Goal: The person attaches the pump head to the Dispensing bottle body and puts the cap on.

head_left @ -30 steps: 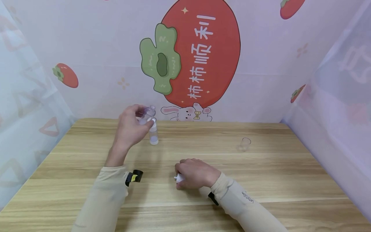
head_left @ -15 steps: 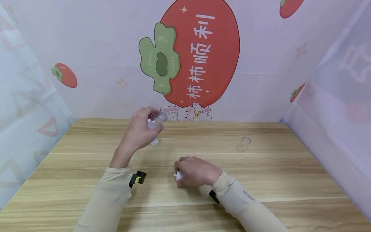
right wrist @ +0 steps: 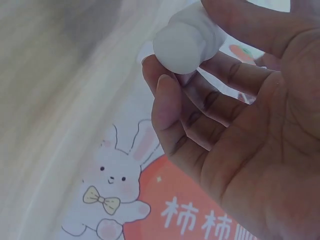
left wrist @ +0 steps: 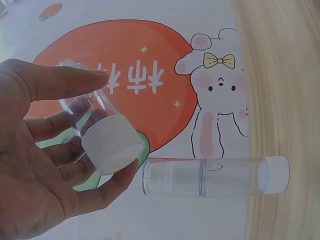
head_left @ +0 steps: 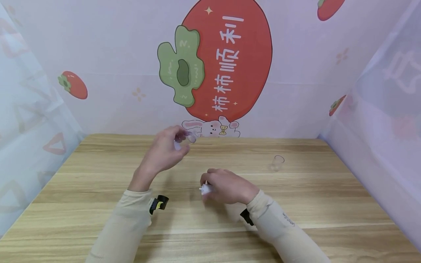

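My left hand (head_left: 164,149) grips a small clear bottle with a white base (left wrist: 111,145) between thumb and fingers, raised and tilted above the back of the table. Beyond it, a similar clear bottle (left wrist: 230,177) with a white base stands upright; in the head view the left hand hides it. Nearer the middle, my right hand (head_left: 228,186) pinches a small white pump top (head_left: 206,189), its thin nozzle pointing left. The right wrist view shows its round white end (right wrist: 179,49) at the fingertips.
A clear cap (head_left: 277,164), open at one end, sits on the wooden table (head_left: 312,204) to the right. Printed cloth (head_left: 108,102) walls in the back and both sides. Each forearm wears a dark wrist camera strap (head_left: 159,204).
My left hand has moved right and slightly down with the bottle, now covering the standing one in the head view. My right hand has shifted slightly away from me with the pump top.
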Available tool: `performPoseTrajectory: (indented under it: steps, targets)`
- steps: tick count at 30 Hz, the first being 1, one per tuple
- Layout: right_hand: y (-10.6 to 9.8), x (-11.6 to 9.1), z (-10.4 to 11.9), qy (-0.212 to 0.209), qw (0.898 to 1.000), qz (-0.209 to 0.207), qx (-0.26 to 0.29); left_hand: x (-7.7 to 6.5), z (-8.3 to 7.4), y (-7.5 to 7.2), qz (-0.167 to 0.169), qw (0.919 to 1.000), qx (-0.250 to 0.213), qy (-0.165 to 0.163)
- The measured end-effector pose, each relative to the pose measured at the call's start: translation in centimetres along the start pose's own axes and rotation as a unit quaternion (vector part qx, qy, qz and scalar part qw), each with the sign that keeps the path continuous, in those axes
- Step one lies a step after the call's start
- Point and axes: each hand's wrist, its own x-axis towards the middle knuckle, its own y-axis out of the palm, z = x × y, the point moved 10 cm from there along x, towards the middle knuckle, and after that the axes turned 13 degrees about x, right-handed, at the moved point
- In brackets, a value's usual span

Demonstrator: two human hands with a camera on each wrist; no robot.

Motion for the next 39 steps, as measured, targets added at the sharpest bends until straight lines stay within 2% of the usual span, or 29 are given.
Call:
performPoseTrajectory:
  steps: [8,14,25,31,39]
  targets:
    - [-1.7,-0.5,-0.1,-0.007,1.0,-0.023,0.012,-0.1,-0.3,0.6,0.026,0.9996,0.007,-0.002]
    - [-2.3,-0.6,-0.5,0.01,0.999,-0.029,0.023,-0.2,-0.7,1.2,0.051,0.9983,0.027,0.002]
    - [-4.5,-1.5,-0.9,0.008,0.998,-0.064,0.029,-0.4,-0.9,2.5,0.096,0.9945,0.039,-0.013]
    - [-5.8,-2.0,-1.4,0.013,0.995,-0.089,0.032,-0.3,-0.8,2.9,0.102,0.9938,0.042,-0.011]
    - [-7.3,-2.3,-2.1,0.02,0.99,-0.119,0.069,-0.3,-0.9,3.3,0.114,0.9925,0.043,-0.012]
